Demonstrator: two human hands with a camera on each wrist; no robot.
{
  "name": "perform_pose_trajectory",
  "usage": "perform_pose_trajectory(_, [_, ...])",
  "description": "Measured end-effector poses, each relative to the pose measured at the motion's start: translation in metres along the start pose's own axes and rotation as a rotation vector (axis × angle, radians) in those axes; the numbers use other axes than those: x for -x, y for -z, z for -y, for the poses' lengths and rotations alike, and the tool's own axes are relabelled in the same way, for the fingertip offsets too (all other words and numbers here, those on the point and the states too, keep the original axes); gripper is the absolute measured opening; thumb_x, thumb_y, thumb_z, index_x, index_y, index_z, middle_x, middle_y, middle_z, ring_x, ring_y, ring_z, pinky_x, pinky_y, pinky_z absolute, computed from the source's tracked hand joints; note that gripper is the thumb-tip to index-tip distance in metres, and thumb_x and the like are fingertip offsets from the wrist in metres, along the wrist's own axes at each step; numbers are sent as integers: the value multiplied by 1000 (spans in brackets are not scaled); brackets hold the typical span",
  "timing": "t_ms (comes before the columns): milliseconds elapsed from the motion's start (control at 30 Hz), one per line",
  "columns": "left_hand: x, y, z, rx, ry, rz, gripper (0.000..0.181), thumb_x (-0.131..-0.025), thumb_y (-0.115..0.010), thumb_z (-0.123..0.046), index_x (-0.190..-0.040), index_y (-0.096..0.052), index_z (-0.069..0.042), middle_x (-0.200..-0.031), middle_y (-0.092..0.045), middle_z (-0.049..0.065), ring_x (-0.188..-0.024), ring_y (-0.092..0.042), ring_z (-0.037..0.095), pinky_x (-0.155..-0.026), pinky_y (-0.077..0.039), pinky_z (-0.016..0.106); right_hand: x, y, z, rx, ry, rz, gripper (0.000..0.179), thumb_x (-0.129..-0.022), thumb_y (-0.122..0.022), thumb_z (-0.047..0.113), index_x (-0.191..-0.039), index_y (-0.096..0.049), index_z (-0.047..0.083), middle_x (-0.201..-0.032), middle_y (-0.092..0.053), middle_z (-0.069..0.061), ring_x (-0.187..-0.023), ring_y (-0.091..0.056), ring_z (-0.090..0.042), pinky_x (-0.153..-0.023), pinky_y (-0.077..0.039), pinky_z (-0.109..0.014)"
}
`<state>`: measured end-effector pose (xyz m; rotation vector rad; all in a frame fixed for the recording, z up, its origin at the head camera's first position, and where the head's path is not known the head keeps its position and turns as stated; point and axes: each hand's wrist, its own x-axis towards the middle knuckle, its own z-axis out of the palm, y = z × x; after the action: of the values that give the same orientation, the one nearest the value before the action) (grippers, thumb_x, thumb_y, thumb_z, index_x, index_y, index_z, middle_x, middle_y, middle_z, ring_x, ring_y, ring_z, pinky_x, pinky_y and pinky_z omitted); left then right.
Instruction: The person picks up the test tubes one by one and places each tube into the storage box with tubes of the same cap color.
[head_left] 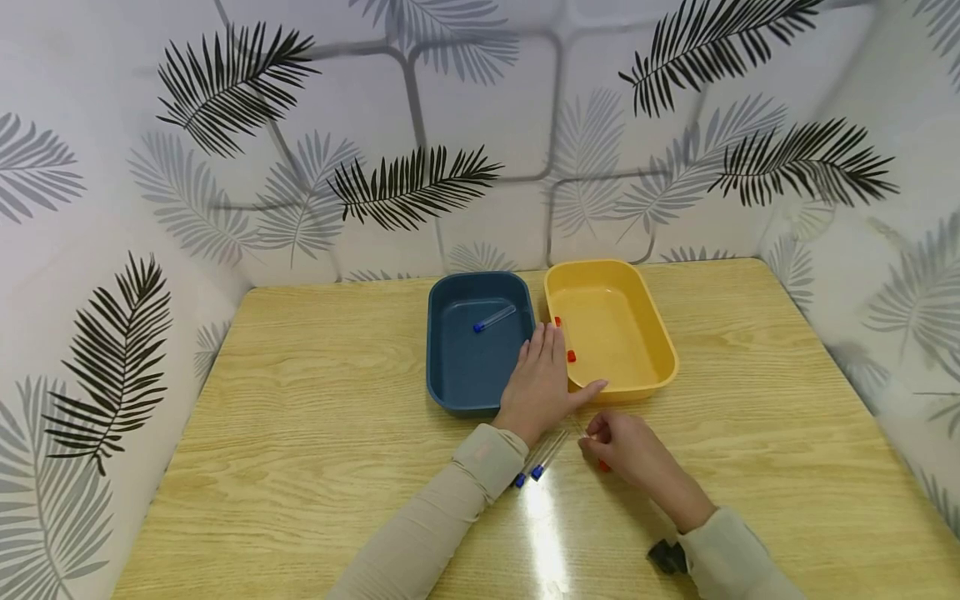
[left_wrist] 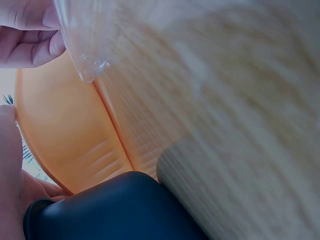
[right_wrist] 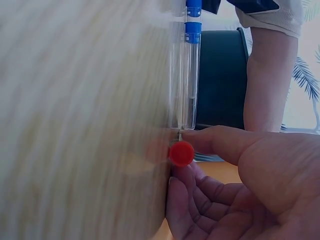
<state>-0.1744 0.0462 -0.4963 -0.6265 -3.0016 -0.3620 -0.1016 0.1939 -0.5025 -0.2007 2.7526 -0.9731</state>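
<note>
in the head view the right hand [head_left: 633,450] is pinched round a red-capped tube [head_left: 603,466] just in front of the yellow tray [head_left: 618,333]; the left hand [head_left: 540,379] is apart from it, fingers outstretched over the meeting edges of that tray and the dark blue tray [head_left: 468,375]. a light pinch, raised clear of the blue-capped tubes [head_left: 537,472] beside it, should serve best, with the flat left hand guarding the rims. the left wrist view shows clear plastic-looking tube ends, rounded and glinting, against smooth, curved tray walls; i cannot tell there how firm the grasp is. in the right wrist view the thumb sits by the round red cap, and the table [right_wrist: 90,130] has streaky, satiny wood grain, faintly reflective.
</note>
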Motion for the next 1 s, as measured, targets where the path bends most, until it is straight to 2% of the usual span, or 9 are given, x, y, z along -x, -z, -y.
perform_pose_trajectory(300, [-1, 0, 0, 7, 4, 8, 106, -78, -21, -82, -148, -15, -2, -153, -15, 13, -141, -6, 23, -112, -11, 38, -1, 0, 1, -3, -33, 7, 12, -81, -68, 13, -84, -60, 5, -64, -55, 1, -53, -49, -11, -50, -42, -27])
perform_pose_trajectory(467, [0, 0, 0, 11, 3, 4, 106, -78, -21, -81, -148, -15, -2, -153, -15, 13, -141, -7, 24, -112, -12, 39, 0, 1, 1, 13, -20, 2, 10, -78, -67, 11, -83, -61, 5, -64, -55, 1, -54, -48, -11, -50, -42, -27])
perform_pose_trajectory(633, [0, 0, 0, 15, 5, 6, 106, -78, -21, -81, -148, -14, -2, -153, -15, 13, -141, -7, 23, -112, -12, 39, 4, 4, 1, -25, -9, 21, 7, -77, -64, 9, -82, -61, 5, -64, -55, 1, -55, -49, -11, -50, -42, -26])
perform_pose_trajectory(1000, [-1, -1, 0, 13, 2, 7, 106, -78, -19, -82, -148, -14, -3, -153, -15, 13, -141, -7, 23, -112, -11, 38, 12, 21, -17, -89, -53, 43, 11, -79, -63, 11, -87, -63, 3, -68, -59, 1, -54, -53, -12, -50, -43, -27])
